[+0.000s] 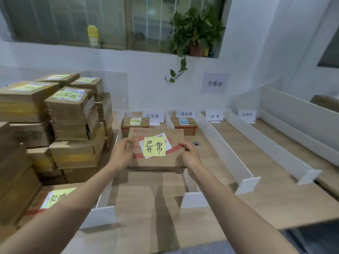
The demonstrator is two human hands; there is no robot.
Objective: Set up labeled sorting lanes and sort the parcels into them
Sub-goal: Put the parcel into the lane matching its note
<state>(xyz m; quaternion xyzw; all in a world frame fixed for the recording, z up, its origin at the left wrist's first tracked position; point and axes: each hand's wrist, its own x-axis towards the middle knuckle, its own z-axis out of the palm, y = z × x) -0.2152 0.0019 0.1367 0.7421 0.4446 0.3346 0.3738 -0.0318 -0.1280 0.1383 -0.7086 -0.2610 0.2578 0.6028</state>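
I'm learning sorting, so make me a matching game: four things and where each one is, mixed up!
1. brown cardboard parcel with yellow 异常 note
2. small cardboard box with yellow note
3. small cardboard box with blue-and-white label
4. green potted plant

A. window sill
B. lane with white 待处理 sign
C. grip of left hand and right hand
D. lane with white 已完成 sign

Pairs: 1-C, 2-D, 3-B, 4-A

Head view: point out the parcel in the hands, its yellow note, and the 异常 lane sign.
parcel [157, 163], head view, bare cardboard below the note.
yellow note [154, 146], head view, middle of the paper.
异常 lane sign [214, 116], head view, centre of the white card.
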